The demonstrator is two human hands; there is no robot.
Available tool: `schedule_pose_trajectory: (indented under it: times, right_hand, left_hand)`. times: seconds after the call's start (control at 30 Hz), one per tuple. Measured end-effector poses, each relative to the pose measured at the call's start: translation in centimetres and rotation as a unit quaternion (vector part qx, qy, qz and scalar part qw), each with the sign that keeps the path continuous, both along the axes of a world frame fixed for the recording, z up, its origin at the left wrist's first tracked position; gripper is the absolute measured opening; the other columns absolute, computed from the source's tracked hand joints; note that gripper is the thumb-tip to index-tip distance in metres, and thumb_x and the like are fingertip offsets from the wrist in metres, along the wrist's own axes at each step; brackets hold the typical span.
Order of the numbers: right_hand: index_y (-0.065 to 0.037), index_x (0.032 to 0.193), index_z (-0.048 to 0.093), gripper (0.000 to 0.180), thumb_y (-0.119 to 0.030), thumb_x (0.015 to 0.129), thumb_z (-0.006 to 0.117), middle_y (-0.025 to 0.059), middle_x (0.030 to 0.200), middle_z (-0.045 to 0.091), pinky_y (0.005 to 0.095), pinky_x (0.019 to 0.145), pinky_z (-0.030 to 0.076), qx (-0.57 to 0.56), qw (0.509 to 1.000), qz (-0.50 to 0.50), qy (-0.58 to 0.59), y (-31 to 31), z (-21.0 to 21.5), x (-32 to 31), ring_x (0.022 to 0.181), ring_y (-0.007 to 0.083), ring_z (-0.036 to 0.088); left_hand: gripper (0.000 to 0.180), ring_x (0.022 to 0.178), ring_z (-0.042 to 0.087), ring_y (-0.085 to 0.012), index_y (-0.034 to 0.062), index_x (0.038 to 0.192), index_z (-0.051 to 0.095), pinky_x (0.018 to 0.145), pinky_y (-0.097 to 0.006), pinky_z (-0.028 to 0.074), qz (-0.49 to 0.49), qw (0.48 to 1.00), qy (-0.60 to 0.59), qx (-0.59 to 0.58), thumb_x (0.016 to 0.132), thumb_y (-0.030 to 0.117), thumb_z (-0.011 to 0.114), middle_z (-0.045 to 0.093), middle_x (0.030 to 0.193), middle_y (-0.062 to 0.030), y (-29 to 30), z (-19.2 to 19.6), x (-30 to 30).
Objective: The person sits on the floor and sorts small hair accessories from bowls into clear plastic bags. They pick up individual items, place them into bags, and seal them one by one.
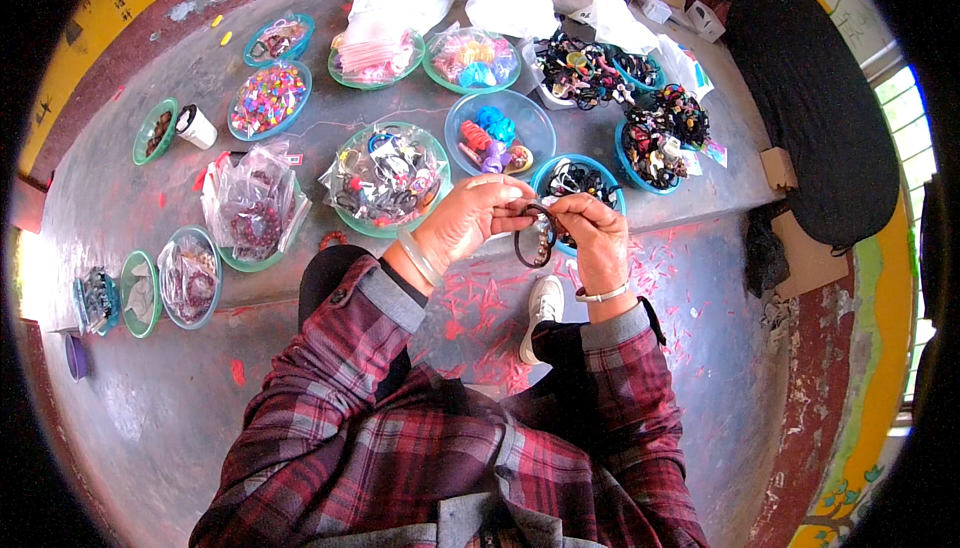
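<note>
In front of me, a black hair tie forms an open loop, with small shiny beads or charms hanging at its right side. My left hand pinches its top left between thumb and fingers. My right hand, fingertips closed, grips the upper right of the same loop. Just beyond my right hand is a blue basin of black hair ties, partly hidden by my fingers. Left of my left hand stands a green basin heaped with bagged hair ties.
Around these are a clear blue bowl of colourful pieces, a basin of bright beads, bagged dark red beads and piled hair ties. A white cup stands at left. Red scraps litter the floor near my shoe.
</note>
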State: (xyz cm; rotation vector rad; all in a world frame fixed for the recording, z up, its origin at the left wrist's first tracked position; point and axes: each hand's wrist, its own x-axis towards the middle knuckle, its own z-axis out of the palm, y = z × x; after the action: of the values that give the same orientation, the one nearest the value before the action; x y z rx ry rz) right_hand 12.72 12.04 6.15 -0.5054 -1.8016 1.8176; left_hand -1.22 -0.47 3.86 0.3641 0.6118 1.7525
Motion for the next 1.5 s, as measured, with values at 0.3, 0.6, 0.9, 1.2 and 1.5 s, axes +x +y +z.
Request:
schedule_pose_trajectory:
  times: [0.3,0.6,0.9,1.2,1.5]
  right_hand:
    - [-0.001,0.079,0.065,0.017,0.006,0.076,0.050,0.0002,0.073,0.056,0.0186,0.059,0.039,0.013,1.000,0.005,-0.021,0.3,-0.2,0.1,0.066,0.0070,0.049]
    - [-0.002,0.104,0.057,0.025,-0.006,0.079,0.059,0.0027,0.090,0.060,0.0221,0.068,0.043,-0.137,0.989,-0.020,-0.055,0.3,1.2,-0.4,0.079,0.0081,0.054]
    - [0.000,0.084,0.063,0.012,-0.001,0.073,0.066,0.0028,0.078,0.062,0.0206,0.062,0.045,-0.118,0.992,-0.016,-0.032,-0.4,-1.1,-0.9,0.068,0.0090,0.057]
    - [-0.001,0.077,0.066,0.007,-0.005,0.073,0.068,-0.0012,0.069,0.061,0.0178,0.056,0.040,0.005,0.996,-0.043,-0.073,0.1,-0.7,-0.7,0.063,0.0043,0.051]
    - [-0.002,0.071,0.066,0.010,-0.010,0.071,0.071,-0.0061,0.059,0.054,0.0184,0.047,0.032,0.054,0.989,-0.057,-0.123,0.9,-0.1,-0.2,0.054,0.0016,0.041]
  left_hand:
    - [0.020,0.080,0.062,-0.0153,-0.0035,0.094,0.059,0.072,-0.023,0.052,0.025,0.989,0.111,-0.095,0.084,0.013,0.058,0.062,0.090,-0.0094,0.5,0.1,0.9]
    - [0.019,0.078,0.062,-0.0152,-0.0049,0.094,0.059,0.069,-0.023,0.052,0.093,0.980,0.149,-0.099,0.085,0.011,0.055,0.063,0.087,-0.0098,0.7,-0.5,0.8]
    - [0.019,0.073,0.062,-0.0129,-0.0045,0.093,0.060,0.067,-0.023,0.052,0.097,0.932,0.341,-0.073,0.085,0.011,0.055,0.063,0.084,-0.0076,0.8,-0.9,1.6]
    - [0.022,0.074,0.062,-0.0134,-0.0052,0.091,0.060,0.065,-0.024,0.052,0.081,0.959,0.254,-0.098,0.085,0.015,0.055,0.063,0.083,-0.0090,0.5,0.3,1.8]
    - [0.018,0.074,0.062,-0.0148,-0.0025,0.091,0.060,0.061,-0.024,0.053,0.057,0.974,0.188,-0.111,0.083,0.014,0.058,0.062,0.086,-0.0083,0.4,1.1,1.3]
